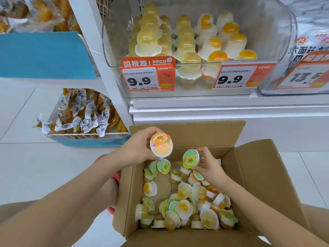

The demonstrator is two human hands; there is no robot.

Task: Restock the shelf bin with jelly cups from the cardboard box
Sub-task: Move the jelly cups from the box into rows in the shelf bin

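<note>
An open cardboard box [256, 175] on the floor holds several loose jelly cups [185, 207]. My left hand [137, 147] grips an orange-lidded jelly cup [161, 146] above the box's far left corner, lid facing me. My right hand [208, 164] holds a green-lidded jelly cup [190, 158] just over the pile. Above, the clear shelf bin [267, 29] holds rows of upside-down jelly cups, yellow on the left [148, 43] and orange on the right [233, 41].
Two 9.9 price tags [147, 78] hang on the bin's front. A bagged product with a 13.5 tag [306, 50] stands to the right. Left, a blue display [44, 54] and a basket of wrapped snacks [85, 114]. White tiled floor surrounds the box.
</note>
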